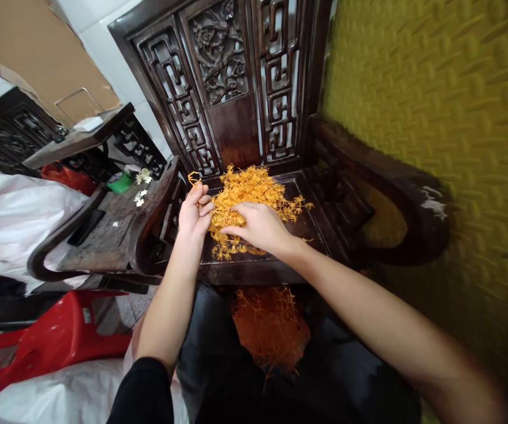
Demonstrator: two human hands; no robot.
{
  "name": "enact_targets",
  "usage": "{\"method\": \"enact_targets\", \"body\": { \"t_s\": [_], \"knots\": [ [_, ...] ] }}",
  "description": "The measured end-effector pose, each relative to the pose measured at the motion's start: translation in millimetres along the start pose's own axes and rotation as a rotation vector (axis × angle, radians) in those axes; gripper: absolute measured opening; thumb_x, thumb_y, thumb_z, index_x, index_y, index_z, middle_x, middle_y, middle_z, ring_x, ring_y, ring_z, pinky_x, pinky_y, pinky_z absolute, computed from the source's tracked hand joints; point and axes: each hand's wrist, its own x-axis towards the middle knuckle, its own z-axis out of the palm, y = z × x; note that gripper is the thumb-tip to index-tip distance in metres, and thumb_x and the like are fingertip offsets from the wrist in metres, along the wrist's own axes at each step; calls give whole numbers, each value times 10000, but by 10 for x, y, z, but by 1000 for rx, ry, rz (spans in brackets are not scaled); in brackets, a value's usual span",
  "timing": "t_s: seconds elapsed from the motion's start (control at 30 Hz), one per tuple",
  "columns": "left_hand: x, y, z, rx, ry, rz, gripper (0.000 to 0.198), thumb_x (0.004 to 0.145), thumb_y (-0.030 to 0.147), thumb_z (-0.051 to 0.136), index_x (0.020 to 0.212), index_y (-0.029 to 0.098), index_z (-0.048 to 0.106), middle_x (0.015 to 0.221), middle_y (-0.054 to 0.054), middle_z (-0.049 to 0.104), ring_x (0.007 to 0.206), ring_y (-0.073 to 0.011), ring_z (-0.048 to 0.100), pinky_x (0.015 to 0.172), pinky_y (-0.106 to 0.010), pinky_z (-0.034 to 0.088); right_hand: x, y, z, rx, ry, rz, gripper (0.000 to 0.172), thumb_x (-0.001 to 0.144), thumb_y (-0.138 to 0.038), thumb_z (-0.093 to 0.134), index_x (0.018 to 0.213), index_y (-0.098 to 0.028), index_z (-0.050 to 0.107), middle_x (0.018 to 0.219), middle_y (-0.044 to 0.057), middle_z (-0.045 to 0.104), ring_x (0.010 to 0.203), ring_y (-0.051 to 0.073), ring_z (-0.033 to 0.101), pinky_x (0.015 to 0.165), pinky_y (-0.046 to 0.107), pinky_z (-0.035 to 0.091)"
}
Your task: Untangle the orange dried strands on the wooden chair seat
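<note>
A heaped pile of orange, branching plastic-looking pieces (254, 184) lies on the dark wooden chair seat (311, 235). At the pile's left edge, my left hand (195, 213) is closed, its fingertips pinching a thin orange looped strand (194, 177) that sticks up above them. My right hand (260, 227) reaches over the front of the pile, thumb and forefinger apart with orange pieces showing between them. Its other fingers are partly hidden. Below the seat edge, between my legs, more thin orange stalks (271, 318) lie in what looks like a reddish-orange bag.
The carved chair back (229, 118) rises behind the pile, with a curved armrest (395, 176) at right. To the left stand another wooden chair (99, 235) with pale flower-shaped pieces (140, 197) and a green roll (120, 182), a red plastic stool (55, 335) and white sacks (19, 218).
</note>
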Motion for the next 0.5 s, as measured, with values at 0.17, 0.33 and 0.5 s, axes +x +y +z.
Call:
{"method": "enact_targets", "body": {
  "t_s": [0.17, 0.33, 0.5],
  "knots": [
    [-22, -31, 57, -5, 42, 7, 163, 890, 86, 692, 843, 173, 564, 728, 26, 609, 481, 0, 431, 350, -112, 218, 33, -53, 85, -253, -7, 72, 207, 939, -313, 641, 1053, -144, 676, 1012, 178, 745, 831, 295, 702, 719, 397, 491],
    [-20, -16, 23, 17, 63, 38, 136, 917, 125, 679, 862, 173, 565, 736, 23, 600, 527, -13, 476, 403, -113, 300, 74, 65, -88, -271, 18, 134, 152, 941, -160, 518, 958, -146, 669, 987, 172, 732, 841, 294, 689, 742, 408, 475],
    [-45, -13, -39, 92, -76, 38, 174, 891, 254, 747, 867, 167, 599, 709, 35, 552, 504, -19, 431, 394, -139, 287, 106, 259, -251, -34, 154, 84, 121, 956, -255, 562, 901, -175, 634, 955, 132, 719, 888, 283, 676, 815, 426, 487]
  ]
}}
